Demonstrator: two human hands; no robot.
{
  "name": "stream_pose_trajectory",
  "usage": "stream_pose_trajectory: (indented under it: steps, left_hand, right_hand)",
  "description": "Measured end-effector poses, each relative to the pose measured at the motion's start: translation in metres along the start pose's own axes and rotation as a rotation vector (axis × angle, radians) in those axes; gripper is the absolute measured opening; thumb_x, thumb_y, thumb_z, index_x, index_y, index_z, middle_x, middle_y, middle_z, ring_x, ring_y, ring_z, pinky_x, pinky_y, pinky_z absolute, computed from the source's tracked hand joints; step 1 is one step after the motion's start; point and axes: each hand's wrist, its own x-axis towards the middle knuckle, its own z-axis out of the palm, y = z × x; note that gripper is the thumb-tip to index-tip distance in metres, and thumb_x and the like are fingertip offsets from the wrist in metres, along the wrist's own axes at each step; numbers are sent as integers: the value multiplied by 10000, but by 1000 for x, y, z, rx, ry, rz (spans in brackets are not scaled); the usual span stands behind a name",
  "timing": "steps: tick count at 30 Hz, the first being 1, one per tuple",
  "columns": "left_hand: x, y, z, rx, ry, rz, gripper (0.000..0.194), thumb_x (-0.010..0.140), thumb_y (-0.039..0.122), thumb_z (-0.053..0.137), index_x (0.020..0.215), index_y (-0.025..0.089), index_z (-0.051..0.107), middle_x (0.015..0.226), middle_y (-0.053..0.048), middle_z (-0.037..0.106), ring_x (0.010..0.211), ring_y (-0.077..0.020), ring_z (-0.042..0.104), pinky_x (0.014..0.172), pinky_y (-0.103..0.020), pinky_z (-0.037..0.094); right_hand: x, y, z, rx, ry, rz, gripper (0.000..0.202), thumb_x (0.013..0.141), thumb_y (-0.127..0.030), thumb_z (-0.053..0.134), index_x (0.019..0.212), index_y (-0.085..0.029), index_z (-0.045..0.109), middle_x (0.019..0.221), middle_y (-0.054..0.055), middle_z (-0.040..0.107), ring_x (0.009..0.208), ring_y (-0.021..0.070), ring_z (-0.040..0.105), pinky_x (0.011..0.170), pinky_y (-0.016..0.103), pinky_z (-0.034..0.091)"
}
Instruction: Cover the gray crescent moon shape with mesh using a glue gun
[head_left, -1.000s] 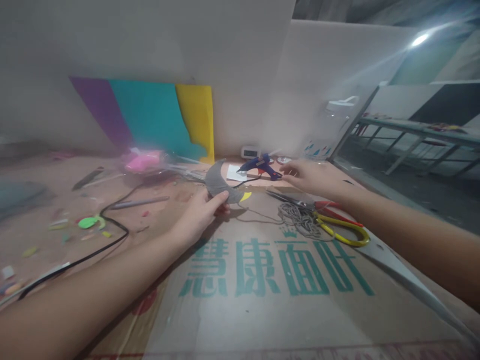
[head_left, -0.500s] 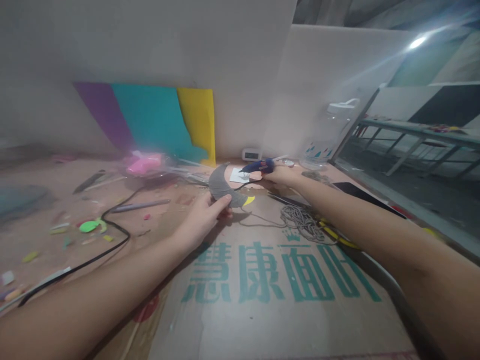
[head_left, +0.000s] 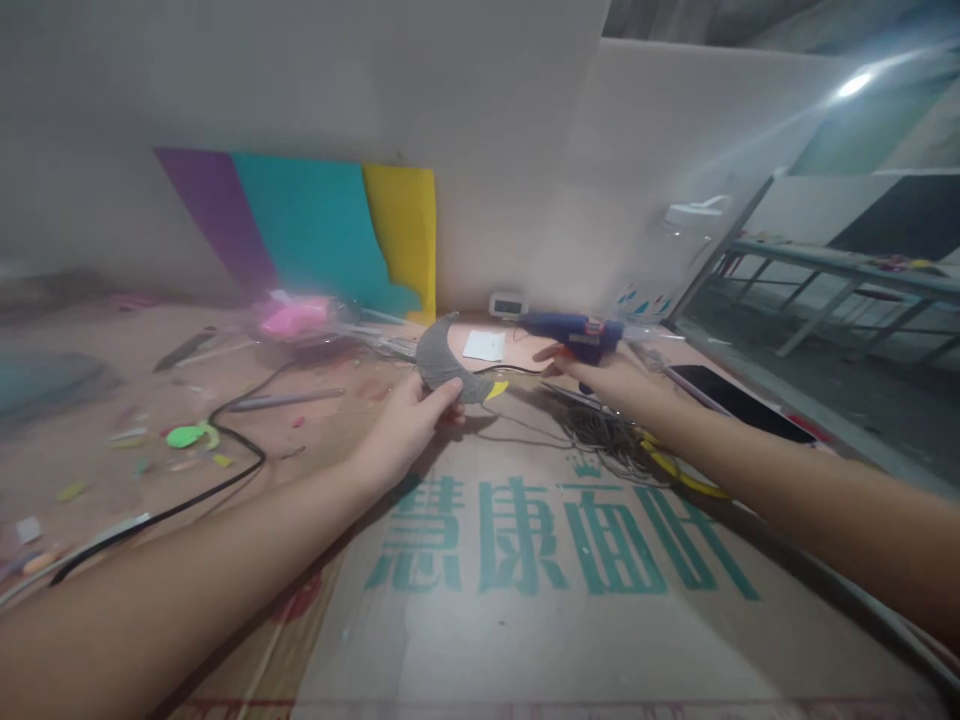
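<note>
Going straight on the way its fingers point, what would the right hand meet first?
Ahead of the right hand, probably the small white card. It looks flat, so the hand might pass over it toward the gray crescent; depth is unclear.

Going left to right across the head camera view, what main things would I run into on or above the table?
Green lump, pink bundle, gray crescent, blue glue gun, flat black slab.
</note>
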Motion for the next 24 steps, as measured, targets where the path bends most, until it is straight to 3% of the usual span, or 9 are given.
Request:
stream_pose_trajectory:
  steps: [4,8,14,21,24]
  left_hand:
    - [0,0,0,3,3,-13,340,758,434,696,898,147,579,692,-3,634,605,-127,588,585,-249,480]
    - [0,0,-1,22,-2,-6,319,769,431,684,878,152,574,689,0,626,602,-125,584,575,-248,475]
    - [0,0,-2,41,5,-12,321,767,431,684,871,145,581,701,-14,625,623,-135,584,601,-271,485]
    - [0,0,-3,63,-20,0,346,769,466,684,864,153,569,700,-10,631,617,-138,591,591,-263,470]
    - [0,0,-3,59,-14,0,355,757,473,692,858,157,566,697,-10,631,608,-139,588,583,-262,466]
  right_hand:
    - [-33,3,0,-113,12,-35,124,848,-322,620,839,-206,663,845,57,733,814,239,691,781,378,549]
    - [-48,10,2,-140,4,-113,141,815,-372,645,813,-234,617,832,49,704,797,244,666,745,382,547]
    - [-53,6,5,-82,-162,-46,226,780,-442,654,773,-218,621,803,56,691,753,236,661,657,357,538]
    - [-56,14,10,-214,-40,-48,220,743,-401,692,684,-232,565,620,12,580,577,187,573,501,319,484]
    - [-55,16,11,-181,-55,-68,236,746,-405,699,677,-234,552,600,1,563,546,174,548,474,308,473]
